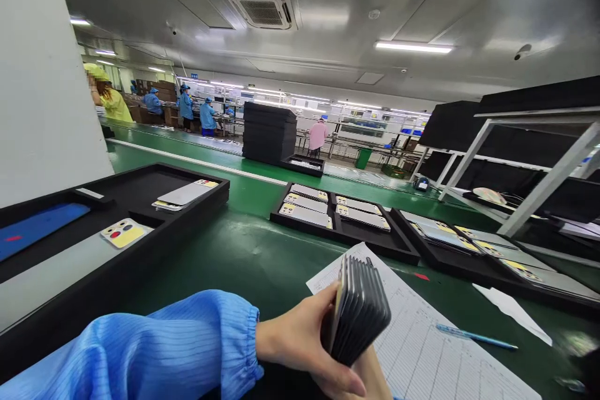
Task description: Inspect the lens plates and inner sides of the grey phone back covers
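A stack of thin phone back covers (360, 306) is held upright above the table, dark edges facing me. My left hand (304, 337), in a blue sleeve, is closed around its left side, with the thumb and fingers spanning the stack. Below it, my right hand (372, 375) is pressed against the stack's underside. Most of its fingers are hidden behind the left hand and the covers. Under the stack lies a printed sheet (412, 337) with handwriting, and a blue pen (478, 336) rests across it.
Black foam trays (403, 253) (213, 190) hold pale phone covers with yellow camera areas. A torn white paper (513, 312) and a red scrap (422, 276) lie on the green table. Stacked black trays (268, 131) stand farther back. A metal rack (473, 153) is at right; several people work beyond.
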Demonstrator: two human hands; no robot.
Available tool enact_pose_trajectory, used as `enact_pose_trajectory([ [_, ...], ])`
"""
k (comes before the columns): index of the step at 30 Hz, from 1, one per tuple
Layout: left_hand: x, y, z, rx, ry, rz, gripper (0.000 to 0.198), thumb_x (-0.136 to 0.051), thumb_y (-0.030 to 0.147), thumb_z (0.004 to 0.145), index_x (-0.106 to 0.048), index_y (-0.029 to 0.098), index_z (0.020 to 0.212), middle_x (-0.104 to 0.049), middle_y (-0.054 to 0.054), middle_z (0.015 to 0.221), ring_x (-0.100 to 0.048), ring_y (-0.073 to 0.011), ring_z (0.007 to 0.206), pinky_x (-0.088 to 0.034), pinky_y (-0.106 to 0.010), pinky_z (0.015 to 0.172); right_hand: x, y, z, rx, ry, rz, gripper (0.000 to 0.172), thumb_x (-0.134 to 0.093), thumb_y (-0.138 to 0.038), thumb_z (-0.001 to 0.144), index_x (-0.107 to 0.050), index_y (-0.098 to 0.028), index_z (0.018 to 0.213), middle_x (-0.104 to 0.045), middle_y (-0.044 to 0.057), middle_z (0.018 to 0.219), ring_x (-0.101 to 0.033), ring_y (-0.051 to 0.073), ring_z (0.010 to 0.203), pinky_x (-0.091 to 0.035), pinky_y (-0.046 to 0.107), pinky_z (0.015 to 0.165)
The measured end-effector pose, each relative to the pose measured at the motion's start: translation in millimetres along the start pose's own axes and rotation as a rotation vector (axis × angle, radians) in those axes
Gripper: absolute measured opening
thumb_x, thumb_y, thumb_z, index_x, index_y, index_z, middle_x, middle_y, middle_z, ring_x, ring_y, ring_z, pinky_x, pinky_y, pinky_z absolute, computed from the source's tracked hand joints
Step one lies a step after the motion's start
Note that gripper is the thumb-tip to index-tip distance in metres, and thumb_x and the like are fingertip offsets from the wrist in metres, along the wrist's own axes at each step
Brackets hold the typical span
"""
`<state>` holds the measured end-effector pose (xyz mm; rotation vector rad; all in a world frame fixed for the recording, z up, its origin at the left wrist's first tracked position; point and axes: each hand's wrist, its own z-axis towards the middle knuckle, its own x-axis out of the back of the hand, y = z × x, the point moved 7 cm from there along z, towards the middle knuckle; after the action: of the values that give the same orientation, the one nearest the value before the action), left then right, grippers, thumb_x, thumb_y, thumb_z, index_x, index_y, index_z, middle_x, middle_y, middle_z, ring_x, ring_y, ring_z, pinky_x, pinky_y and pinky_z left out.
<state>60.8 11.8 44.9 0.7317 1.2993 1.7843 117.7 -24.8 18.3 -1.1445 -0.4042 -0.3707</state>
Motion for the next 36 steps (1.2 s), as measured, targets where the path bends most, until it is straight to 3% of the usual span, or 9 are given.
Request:
enact_pose_trajectory([
  [4,4.3,-22,-4,0.064,0.024,-0.133,0.067,-0.073,0.008,0.043,-0.049,0.016,0.105,-0.052,0.001,0.092,-0.047,-0.0159,0.089,-0.036,-0.03,0.084,-4,15,7,-0.054,-0.047,0.056,0.048,-0.065,-0.033,0.066,-0.05,-0.019,0.11,-0.063,0.006,0.09,-0.061,0.027,0.085,-0.051,0.039,0.073],
  [8,11.0,-49,-14,0.257,0.117,-0.392,0.054,-0.063,0.0,0.037,-0.056,0.015,0.089,-0.055,0.004,0.073,-0.048,-0.0131,0.072,-0.036,-0.026,0.069,-1,18,2,-0.093,0.004,0.031,0.074,-0.071,-0.029,0.06,-0.035,-0.02,0.124,-0.053,0.01,0.115,-0.045,0.032,0.114,-0.038,0.047,0.094],
  [10,15.4,-62,-22,0.368,0.205,-0.539,0.035,-0.058,0.005,0.039,-0.058,0.014,0.073,-0.053,0.005,0.059,-0.047,-0.0117,0.061,-0.035,-0.024,0.062,0,14,3,-0.085,-0.008,0.05,0.067,-0.067,-0.03,0.067,-0.034,-0.021,0.124,-0.05,0.009,0.121,-0.043,0.028,0.116,-0.036,0.042,0.097],
  [14,22.2,-73,-36,0.518,0.304,-0.669,0.016,-0.045,0.014,0.047,-0.056,0.013,0.06,-0.051,0.003,0.046,-0.048,-0.0122,0.052,-0.037,-0.025,0.059,1,12,9,-0.145,-0.072,0.141,0.028,-0.039,-0.032,0.088,-0.049,-0.021,0.112,-0.061,0.004,0.103,-0.056,0.02,0.097,-0.044,0.031,0.085],
  [18,24.4,-72,-42,0.633,0.327,-0.759,0.037,-0.041,0.012,0.047,-0.06,0.01,0.079,-0.061,-0.001,0.055,-0.057,-0.0167,0.06,-0.041,-0.028,0.063,5,16,12,-0.17,-0.058,0.056,0.029,-0.033,-0.034,0.089,-0.057,-0.018,0.088,-0.061,0.0,0.08,-0.056,0.015,0.072,-0.045,0.024,0.067],
  [22,24.7,-72,-43,0.667,0.324,-0.82,0.048,-0.04,0.009,0.045,-0.059,0.007,0.088,-0.065,-0.003,0.062,-0.061,-0.0187,0.064,-0.044,-0.029,0.065,8,21,11,-0.213,-0.048,-0.006,0.038,-0.039,-0.039,0.086,-0.047,-0.017,0.056,-0.047,-0.004,0.05,-0.046,0.009,0.044,-0.038,0.021,0.047],
  [27,20.2,-69,-42,0.685,0.257,-0.883,0.052,-0.039,0.008,0.045,-0.06,0.004,0.093,-0.068,-0.008,0.073,-0.063,-0.0218,0.074,-0.045,-0.033,0.072,25,22,13,-0.265,0.045,-0.063,0.048,-0.045,-0.042,0.082,-0.042,-0.016,0.042,-0.04,-0.004,0.039,-0.041,0.008,0.036,-0.034,0.021,0.041],
  [32,3.6,-52,-40,0.591,0.077,-0.958,0.052,-0.041,0.006,0.053,-0.058,0.001,0.102,-0.065,-0.014,0.098,-0.058,-0.0224,0.097,-0.042,-0.033,0.085,33,28,11,-0.348,0.128,0.116,0.022,-0.047,-0.041,0.083,-0.05,-0.019,0.083,-0.05,-0.005,0.057,-0.05,0.009,0.043,-0.039,0.02,0.041],
  [36,-5.2,-59,-51,0.703,0.124,-0.898,0.045,-0.045,0.004,0.059,-0.06,0.008,0.1,-0.068,-0.009,0.082,-0.064,-0.0193,0.077,-0.045,-0.033,0.077,13,21,9,-0.3,-0.006,0.19,0.039,-0.054,-0.034,0.081,-0.034,-0.025,0.113,-0.057,0.0,0.091,-0.06,0.013,0.073,-0.05,0.023,0.059],
])
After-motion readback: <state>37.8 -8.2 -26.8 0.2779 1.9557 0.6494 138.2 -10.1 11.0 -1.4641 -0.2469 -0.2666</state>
